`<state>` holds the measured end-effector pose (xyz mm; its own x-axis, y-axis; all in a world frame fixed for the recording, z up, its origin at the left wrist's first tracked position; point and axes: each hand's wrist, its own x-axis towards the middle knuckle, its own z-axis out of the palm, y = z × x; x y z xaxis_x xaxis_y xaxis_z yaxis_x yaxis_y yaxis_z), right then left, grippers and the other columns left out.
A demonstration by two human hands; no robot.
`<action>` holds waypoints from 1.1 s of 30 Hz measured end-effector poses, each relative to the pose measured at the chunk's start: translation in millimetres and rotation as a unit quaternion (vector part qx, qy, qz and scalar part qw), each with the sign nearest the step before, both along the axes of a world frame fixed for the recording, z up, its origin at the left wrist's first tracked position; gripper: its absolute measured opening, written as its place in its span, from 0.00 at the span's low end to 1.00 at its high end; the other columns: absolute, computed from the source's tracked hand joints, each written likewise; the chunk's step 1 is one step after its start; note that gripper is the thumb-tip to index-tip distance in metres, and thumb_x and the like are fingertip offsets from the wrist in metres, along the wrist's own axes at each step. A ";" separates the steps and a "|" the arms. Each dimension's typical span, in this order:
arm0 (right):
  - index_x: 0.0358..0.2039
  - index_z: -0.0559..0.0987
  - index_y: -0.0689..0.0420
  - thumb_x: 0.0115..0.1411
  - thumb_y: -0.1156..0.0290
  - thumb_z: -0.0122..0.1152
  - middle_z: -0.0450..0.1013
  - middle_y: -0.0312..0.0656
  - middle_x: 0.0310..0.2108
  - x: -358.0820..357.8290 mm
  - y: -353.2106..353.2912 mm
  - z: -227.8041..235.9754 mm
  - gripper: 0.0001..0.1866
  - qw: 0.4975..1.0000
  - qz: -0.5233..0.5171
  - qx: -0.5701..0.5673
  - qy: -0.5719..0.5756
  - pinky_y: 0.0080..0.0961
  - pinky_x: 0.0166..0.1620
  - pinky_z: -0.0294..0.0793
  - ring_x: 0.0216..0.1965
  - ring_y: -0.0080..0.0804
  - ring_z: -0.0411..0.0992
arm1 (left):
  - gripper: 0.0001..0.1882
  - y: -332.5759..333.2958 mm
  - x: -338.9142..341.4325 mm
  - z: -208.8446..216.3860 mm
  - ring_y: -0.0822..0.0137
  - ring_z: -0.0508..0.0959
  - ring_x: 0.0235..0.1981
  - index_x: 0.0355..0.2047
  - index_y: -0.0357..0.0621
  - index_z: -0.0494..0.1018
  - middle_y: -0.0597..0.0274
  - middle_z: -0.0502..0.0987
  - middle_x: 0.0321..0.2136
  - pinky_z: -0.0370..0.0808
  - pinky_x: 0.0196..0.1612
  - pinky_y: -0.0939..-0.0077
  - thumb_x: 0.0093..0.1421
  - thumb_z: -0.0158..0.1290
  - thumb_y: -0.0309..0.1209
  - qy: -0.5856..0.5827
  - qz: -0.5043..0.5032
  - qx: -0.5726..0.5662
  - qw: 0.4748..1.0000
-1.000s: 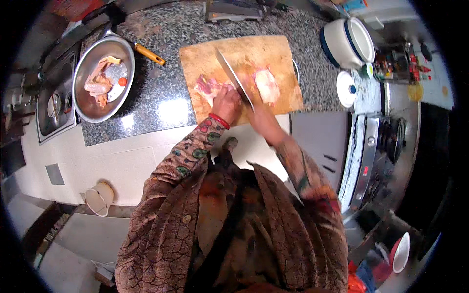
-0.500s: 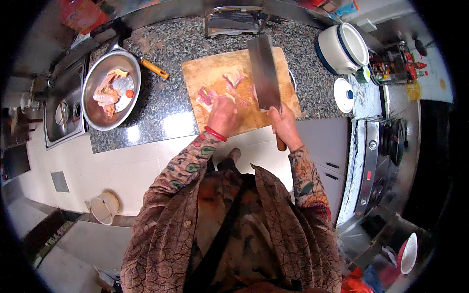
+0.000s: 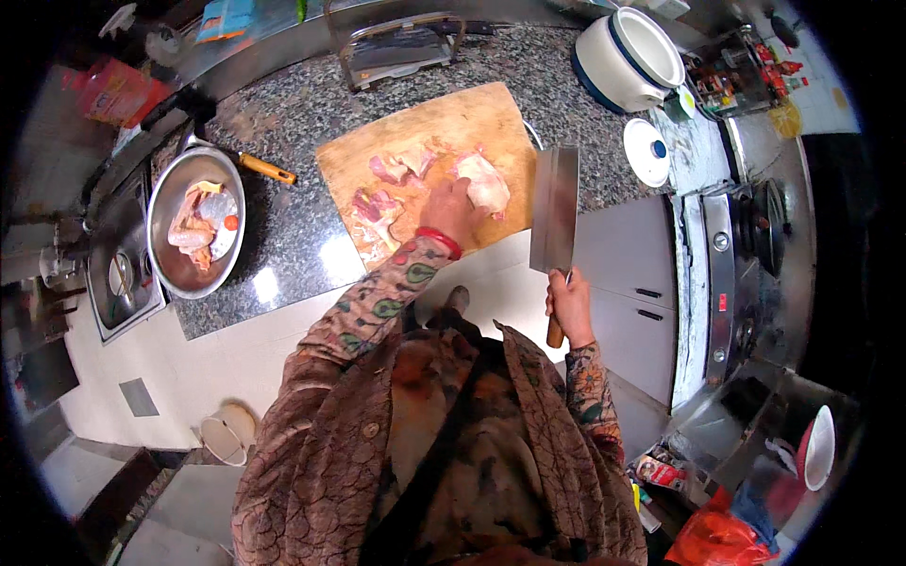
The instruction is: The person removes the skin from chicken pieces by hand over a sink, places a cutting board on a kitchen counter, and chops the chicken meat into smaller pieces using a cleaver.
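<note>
My left hand (image 3: 450, 211) is low over the wooden cutting board (image 3: 429, 116), its fingers closed at the near-left edge of a large pale raw chicken piece (image 3: 484, 183). Smaller raw chicken pieces lie left of it, one (image 3: 403, 164) toward the middle and another (image 3: 377, 209) near the left edge. My right hand (image 3: 569, 304) is wrapped round the wooden handle of a cleaver (image 3: 554, 209). Its broad blade points away from me, held up beside the board's right edge and apart from the meat.
On the counter's left, a steel bowl (image 3: 159, 247) holds raw chicken and a small orange-red piece. A wooden-handled tool (image 3: 267, 169) lies beside it. At back right are a white pot (image 3: 618, 61) and a white lid (image 3: 645, 151). A knife rack (image 3: 401, 55) stands behind the board.
My right hand has drawn the cleaver off the board, to the right and toward me. My left hand has shifted to the large chicken piece, now uncovered. The view has shifted too.
</note>
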<state>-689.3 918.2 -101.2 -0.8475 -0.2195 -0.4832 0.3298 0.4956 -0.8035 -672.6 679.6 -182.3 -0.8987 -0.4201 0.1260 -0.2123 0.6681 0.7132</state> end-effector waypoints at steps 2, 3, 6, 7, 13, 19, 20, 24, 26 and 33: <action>0.26 0.65 0.59 0.60 0.69 0.49 0.61 0.34 0.12 4.7 6.8 -2.0 0.09 1.000 -0.018 -0.010 -0.009 0.19 0.13 0.61 0.09 0.20 0.60 | 0.35 17.7 -21.3 -0.8 0.48 0.70 0.41 0.50 0.45 0.63 0.46 0.67 0.41 0.70 0.40 0.57 0.43 0.60 0.44 -0.049 0.040 0.035 0.997; 0.26 0.64 0.59 0.60 0.69 0.49 0.61 0.34 0.12 5.8 9.4 -3.5 0.09 1.000 -0.024 -0.014 -0.010 0.19 0.13 0.61 0.09 0.20 0.60 | 0.36 24.1 -31.9 1.5 0.48 0.69 0.42 0.50 0.46 0.63 0.46 0.67 0.41 0.69 0.40 0.57 0.42 0.61 0.46 -0.069 0.054 0.023 0.996; 0.27 0.64 0.58 0.60 0.69 0.49 0.61 0.33 0.13 2.2 17.4 -6.0 0.08 1.000 -0.007 -0.005 -0.007 0.19 0.13 0.61 0.10 0.20 0.60 | 0.37 38.2 -56.0 10.8 0.48 0.67 0.44 0.50 0.47 0.63 0.47 0.65 0.43 0.68 0.42 0.58 0.41 0.61 0.48 -0.113 0.102 -0.049 0.987; 0.28 0.65 0.58 0.60 0.69 0.49 0.61 0.33 0.13 -1.5 19.8 -7.1 0.08 1.000 0.004 -0.010 -0.005 0.19 0.13 0.61 0.10 0.19 0.60 | 0.36 40.9 -59.5 6.4 0.48 0.66 0.45 0.50 0.48 0.63 0.48 0.65 0.43 0.67 0.43 0.58 0.41 0.60 0.46 -0.119 0.117 -0.096 0.981; 0.30 0.68 0.58 0.59 0.69 0.49 0.62 0.31 0.14 -53.3 30.8 -7.6 0.06 0.993 0.114 0.011 0.013 0.18 0.14 0.59 0.11 0.17 0.60 | 0.31 43.5 -60.6 -6.6 0.47 0.64 0.48 0.50 0.49 0.65 0.47 0.64 0.47 0.64 0.47 0.57 0.40 0.56 0.31 -0.110 0.097 -0.057 0.988; 0.30 0.69 0.62 0.57 0.64 0.52 0.70 0.47 0.17 -122.2 39.1 -21.3 0.12 0.943 0.300 0.109 0.094 0.33 0.22 0.68 0.17 0.38 0.71 | 0.26 19.6 18.5 13.1 0.48 0.68 0.45 0.42 0.42 0.68 0.47 0.69 0.41 0.65 0.47 0.59 0.38 0.54 0.23 0.072 0.188 -0.125 0.972; 0.30 0.69 0.62 0.57 0.64 0.51 0.70 0.47 0.17 -132.1 43.7 -27.2 0.12 0.937 0.317 0.100 0.109 0.33 0.23 0.68 0.17 0.38 0.71 | 0.26 10.7 33.3 20.0 0.47 0.70 0.40 0.43 0.42 0.67 0.46 0.71 0.37 0.66 0.46 0.59 0.38 0.54 0.23 0.106 0.265 -0.088 0.954; 0.31 0.70 0.62 0.57 0.64 0.52 0.70 0.46 0.16 -149.5 45.2 -29.8 0.12 0.928 0.355 0.067 0.091 0.33 0.23 0.68 0.17 0.37 0.71 | 0.29 -31.6 70.7 -34.6 0.50 0.73 0.35 0.45 0.35 0.65 0.47 0.74 0.34 0.71 0.42 0.62 0.41 0.61 0.29 0.057 0.509 0.063 0.857; 0.31 0.70 0.62 0.57 0.64 0.52 0.70 0.46 0.16 -155.3 43.3 -32.9 0.12 0.924 0.369 0.056 0.086 0.33 0.22 0.67 0.17 0.35 0.70 | 0.28 -41.1 63.8 -36.5 0.54 0.76 0.34 0.44 0.33 0.66 0.47 0.75 0.34 0.73 0.40 0.67 0.43 0.62 0.31 0.048 0.524 0.138 0.839; 0.34 0.70 0.62 0.58 0.66 0.52 0.69 0.43 0.15 -160.0 55.3 -37.4 0.11 0.923 0.375 0.036 0.084 0.28 0.19 0.66 0.13 0.29 0.68 | 0.18 -63.2 44.3 -16.5 0.64 0.77 0.32 0.39 0.33 0.71 0.56 0.76 0.32 0.75 0.35 0.73 0.47 0.56 0.26 0.043 0.482 0.355 0.800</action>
<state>-849.3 973.5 -138.6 -0.5349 -0.7470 -0.3948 -0.2534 0.5876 -0.7684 -628.3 616.4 -198.8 -0.1139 -0.9061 -0.4075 -0.3137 -0.3564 0.8801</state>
